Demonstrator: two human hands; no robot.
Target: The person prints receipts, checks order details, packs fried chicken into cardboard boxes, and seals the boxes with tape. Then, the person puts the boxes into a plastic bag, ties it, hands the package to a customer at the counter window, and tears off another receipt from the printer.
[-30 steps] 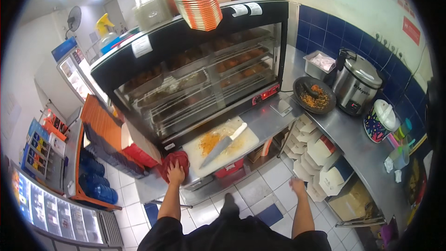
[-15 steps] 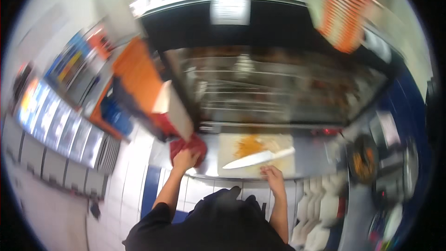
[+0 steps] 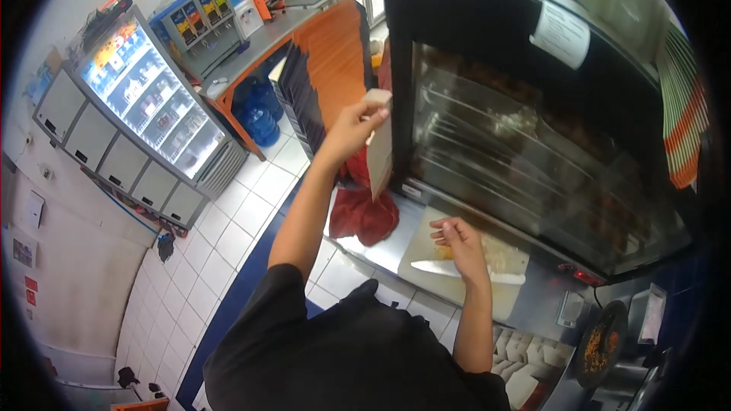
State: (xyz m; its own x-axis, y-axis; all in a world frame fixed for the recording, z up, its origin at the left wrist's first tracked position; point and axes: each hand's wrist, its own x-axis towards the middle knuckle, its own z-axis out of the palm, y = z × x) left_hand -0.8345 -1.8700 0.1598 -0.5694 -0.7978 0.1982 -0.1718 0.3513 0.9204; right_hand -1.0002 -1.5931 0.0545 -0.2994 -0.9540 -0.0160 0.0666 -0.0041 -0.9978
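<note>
My left hand (image 3: 355,131) is up at the top edge of a tall cream-and-red carton (image 3: 380,151), fingers bent together there. What lies between the fingertips is hidden. Below the carton, a crumpled dark red cloth (image 3: 364,217) lies on the metal counter. My right hand (image 3: 461,246) hovers over a pale cutting board (image 3: 417,251), its fingers loosely apart and holding nothing. On the board lies a large kitchen knife (image 3: 442,267) with a white handle pointing right. Chopped yellow-orange food beside the blade is partly covered by my right hand.
A dark glass-fronted cabinet (image 3: 487,144) with racks stands behind the board. Several white containers (image 3: 533,352) sit at lower right, near a dark pan of food (image 3: 600,344). An orange panel (image 3: 335,57) stands left of the carton; a lit drinks fridge (image 3: 148,91) is farther left.
My left hand has left the red cloth and risen to the carton's top. My right hand has moved from the board's near edge to above it. The view has turned left.
</note>
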